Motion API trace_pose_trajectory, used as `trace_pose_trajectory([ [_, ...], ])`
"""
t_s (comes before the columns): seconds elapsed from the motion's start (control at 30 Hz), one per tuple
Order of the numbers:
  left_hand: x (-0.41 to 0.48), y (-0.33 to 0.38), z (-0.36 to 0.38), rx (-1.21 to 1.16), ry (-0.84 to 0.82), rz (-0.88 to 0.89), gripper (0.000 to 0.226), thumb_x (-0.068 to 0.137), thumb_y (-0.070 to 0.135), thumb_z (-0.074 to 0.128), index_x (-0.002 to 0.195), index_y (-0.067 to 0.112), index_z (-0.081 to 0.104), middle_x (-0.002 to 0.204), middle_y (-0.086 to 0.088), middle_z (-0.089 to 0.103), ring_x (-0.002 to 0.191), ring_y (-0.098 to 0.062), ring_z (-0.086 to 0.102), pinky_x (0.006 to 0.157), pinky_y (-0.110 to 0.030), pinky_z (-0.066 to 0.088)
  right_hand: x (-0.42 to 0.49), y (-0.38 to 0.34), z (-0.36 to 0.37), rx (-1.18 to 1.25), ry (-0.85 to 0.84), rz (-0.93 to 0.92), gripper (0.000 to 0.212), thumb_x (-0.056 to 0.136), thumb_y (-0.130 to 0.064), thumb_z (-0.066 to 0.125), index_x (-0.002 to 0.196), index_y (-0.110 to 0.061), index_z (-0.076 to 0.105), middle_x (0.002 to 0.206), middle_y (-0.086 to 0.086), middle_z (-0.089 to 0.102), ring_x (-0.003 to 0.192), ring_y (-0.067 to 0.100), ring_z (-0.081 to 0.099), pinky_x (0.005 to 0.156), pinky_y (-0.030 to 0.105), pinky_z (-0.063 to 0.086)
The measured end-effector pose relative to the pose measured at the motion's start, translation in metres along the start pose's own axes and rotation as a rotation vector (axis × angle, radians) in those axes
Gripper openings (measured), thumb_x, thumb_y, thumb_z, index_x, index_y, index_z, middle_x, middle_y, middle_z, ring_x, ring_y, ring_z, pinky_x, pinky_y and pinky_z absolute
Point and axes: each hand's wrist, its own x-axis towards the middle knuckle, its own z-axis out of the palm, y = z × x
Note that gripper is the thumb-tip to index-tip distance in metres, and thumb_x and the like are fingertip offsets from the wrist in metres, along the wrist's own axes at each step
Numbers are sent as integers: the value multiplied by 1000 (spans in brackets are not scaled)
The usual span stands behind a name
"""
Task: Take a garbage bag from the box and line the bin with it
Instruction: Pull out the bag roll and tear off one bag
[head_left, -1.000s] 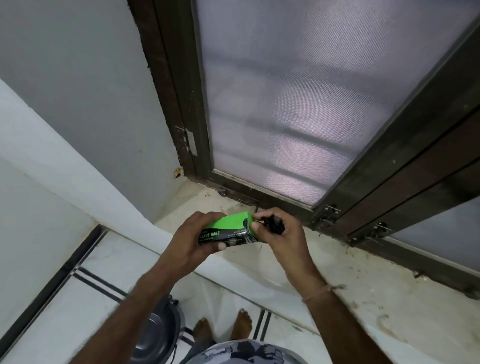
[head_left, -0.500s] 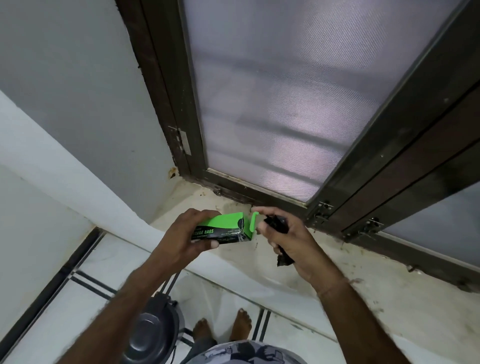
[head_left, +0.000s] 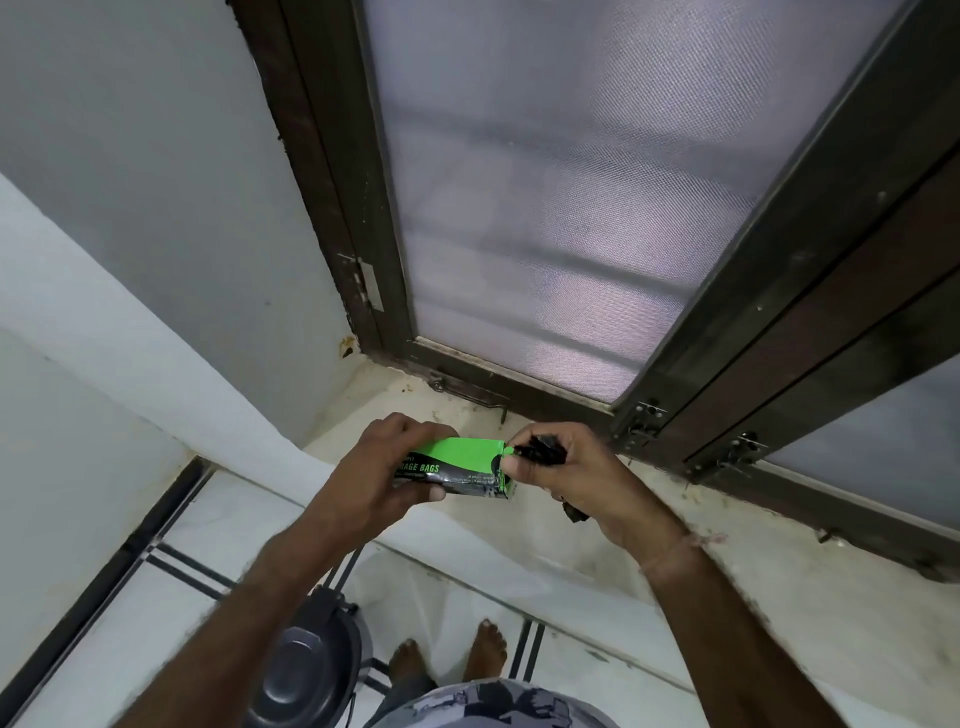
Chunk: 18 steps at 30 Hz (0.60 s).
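Note:
My left hand (head_left: 374, 473) grips a green and black garbage bag box (head_left: 457, 467) over the window sill. My right hand (head_left: 566, 478) is at the box's right end, closed around a folded black garbage bag (head_left: 543, 451); a bit of the bag pokes out below the palm. Its thumb and forefinger press on the box's end flap. The grey bin (head_left: 306, 670) with its lid shut stands on the floor below, left of my bare feet.
A stained marble window sill (head_left: 727, 587) runs under my hands. Behind it is a dark-framed window with mesh screens (head_left: 545, 208). A wall (head_left: 130, 182) stands at the left. White floor tiles with dark stripes (head_left: 171, 566) lie below.
The right hand pulled the black bag out of the box, then moved back to the box's end. The end flap that stood open half a second ago now lies against the box.

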Motion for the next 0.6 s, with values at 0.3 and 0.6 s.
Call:
trace_pose_trajectory([
  [0.3,1,0,6,22,25,0,53,82,43,73,132,45,57,111,6,58,107,-17,51,84,-27,45,5,22,11,175,176,29,9,91,-15,78,99,-12,75,61,-7,56,54,10,44,51,25,35],
  [0.6,17,-27,10,195,30,-81,57,81,38,75,136,34,62,111,4,56,107,-20,46,76,-33,46,25,30,34,193,244,65,30,93,10,68,123,5,66,100,11,67,77,9,61,60,8,47],
])
